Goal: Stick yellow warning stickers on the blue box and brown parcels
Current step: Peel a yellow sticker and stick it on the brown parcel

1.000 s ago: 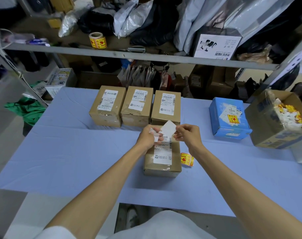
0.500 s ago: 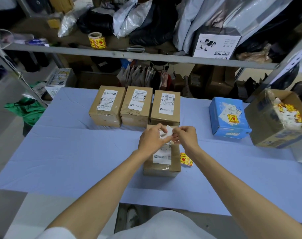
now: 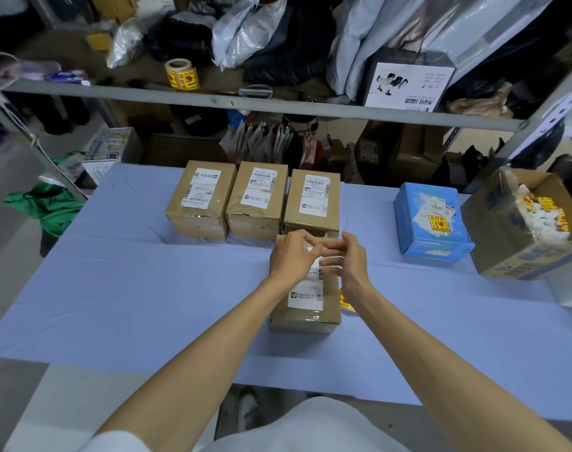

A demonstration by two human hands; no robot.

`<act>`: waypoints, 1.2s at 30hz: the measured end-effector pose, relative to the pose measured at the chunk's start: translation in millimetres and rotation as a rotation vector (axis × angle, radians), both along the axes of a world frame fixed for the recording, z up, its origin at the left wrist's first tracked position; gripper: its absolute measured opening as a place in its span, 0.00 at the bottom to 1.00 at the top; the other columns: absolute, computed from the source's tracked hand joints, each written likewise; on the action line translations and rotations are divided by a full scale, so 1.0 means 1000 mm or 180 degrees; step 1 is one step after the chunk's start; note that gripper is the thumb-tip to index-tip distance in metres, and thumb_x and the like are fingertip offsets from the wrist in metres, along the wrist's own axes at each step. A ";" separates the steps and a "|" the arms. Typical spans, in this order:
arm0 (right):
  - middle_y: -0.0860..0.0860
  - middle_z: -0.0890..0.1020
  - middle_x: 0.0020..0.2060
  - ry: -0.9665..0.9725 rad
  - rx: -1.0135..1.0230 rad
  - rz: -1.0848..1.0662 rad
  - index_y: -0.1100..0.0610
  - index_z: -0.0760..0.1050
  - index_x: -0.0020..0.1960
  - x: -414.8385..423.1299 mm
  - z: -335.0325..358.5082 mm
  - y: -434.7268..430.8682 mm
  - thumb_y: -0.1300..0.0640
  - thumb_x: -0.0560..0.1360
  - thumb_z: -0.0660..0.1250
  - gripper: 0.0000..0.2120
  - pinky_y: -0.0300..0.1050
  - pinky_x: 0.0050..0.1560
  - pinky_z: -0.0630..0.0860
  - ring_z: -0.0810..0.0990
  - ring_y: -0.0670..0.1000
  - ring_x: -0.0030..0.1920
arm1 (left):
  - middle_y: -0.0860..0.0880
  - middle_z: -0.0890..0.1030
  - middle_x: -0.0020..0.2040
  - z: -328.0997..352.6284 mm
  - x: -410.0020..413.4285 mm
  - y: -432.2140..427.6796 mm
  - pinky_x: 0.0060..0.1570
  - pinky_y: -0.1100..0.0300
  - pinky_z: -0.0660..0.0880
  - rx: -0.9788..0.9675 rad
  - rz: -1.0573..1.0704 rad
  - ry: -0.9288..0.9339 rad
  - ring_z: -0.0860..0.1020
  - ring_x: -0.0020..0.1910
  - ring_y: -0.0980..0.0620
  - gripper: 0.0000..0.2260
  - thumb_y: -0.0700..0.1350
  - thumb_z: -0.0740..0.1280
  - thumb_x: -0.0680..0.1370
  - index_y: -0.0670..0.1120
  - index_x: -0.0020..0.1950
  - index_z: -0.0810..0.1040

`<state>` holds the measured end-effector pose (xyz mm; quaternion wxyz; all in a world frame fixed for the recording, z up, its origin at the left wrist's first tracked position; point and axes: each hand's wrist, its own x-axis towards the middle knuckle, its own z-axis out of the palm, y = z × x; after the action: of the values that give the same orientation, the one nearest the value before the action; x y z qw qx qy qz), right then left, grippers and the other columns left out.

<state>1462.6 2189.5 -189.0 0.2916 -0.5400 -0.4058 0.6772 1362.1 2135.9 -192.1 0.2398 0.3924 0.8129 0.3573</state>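
Note:
A brown parcel (image 3: 306, 308) with a white shipping label lies on the blue tablecloth (image 3: 131, 288) in front of me. My left hand (image 3: 293, 259) and my right hand (image 3: 348, 262) meet just above its far end. Their fingertips pinch a small sticker (image 3: 320, 244) of which only a yellow edge shows. Behind stands a row of three brown parcels (image 3: 257, 197) carrying only white labels. The blue box (image 3: 418, 236) at the right bears a yellow warning sticker (image 3: 439, 223).
An open cardboard box (image 3: 506, 243) of yellow stickers and white scraps stands at the far right. Another yellow sticker (image 3: 345, 301) lies on the cloth beside the near parcel. A sticker roll (image 3: 181, 75) sits on the cluttered shelf behind the table.
Both hands have dropped from holding a white backing sheet up to pinching together low over the near parcel. The white sheet is no longer visible and a yellow edge shows.

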 end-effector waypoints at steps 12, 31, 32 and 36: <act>0.51 0.83 0.36 -0.0643 0.0810 0.0313 0.59 0.80 0.43 0.006 -0.008 0.016 0.60 0.72 0.72 0.03 0.35 0.30 0.75 0.81 0.48 0.35 | 0.51 0.83 0.41 -0.007 -0.009 -0.003 0.43 0.63 0.74 0.0463 0.0512 -0.1754 0.80 0.45 0.53 0.01 0.44 0.70 0.74 0.48 0.43 0.80; 0.58 0.85 0.44 -0.0284 0.0249 0.0496 0.61 0.81 0.42 0.011 -0.013 0.018 0.63 0.71 0.73 0.02 0.47 0.50 0.81 0.84 0.54 0.46 | 0.53 0.82 0.46 -0.027 -0.029 -0.029 0.50 0.57 0.77 0.0276 0.0710 -0.1776 0.80 0.49 0.52 0.02 0.47 0.71 0.74 0.51 0.46 0.81; 0.58 0.85 0.43 -0.0293 0.0223 0.0559 0.61 0.81 0.42 0.011 -0.014 0.015 0.63 0.71 0.73 0.03 0.46 0.49 0.81 0.84 0.54 0.46 | 0.52 0.83 0.46 -0.028 -0.027 -0.029 0.49 0.56 0.77 0.0264 0.0664 -0.1840 0.81 0.49 0.51 0.03 0.47 0.72 0.74 0.50 0.46 0.81; 0.55 0.84 0.39 -0.0272 0.0241 0.0693 0.60 0.80 0.39 0.010 -0.018 0.007 0.63 0.71 0.74 0.04 0.39 0.37 0.80 0.82 0.52 0.41 | 0.49 0.82 0.49 -0.033 -0.018 -0.027 0.46 0.57 0.77 0.0117 0.0695 -0.1837 0.80 0.48 0.50 0.03 0.47 0.71 0.74 0.50 0.46 0.80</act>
<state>1472.9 2196.4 -207.3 0.2188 -0.5098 -0.4994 0.6654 1344.2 2109.0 -224.8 0.4138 0.1892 0.7420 0.4923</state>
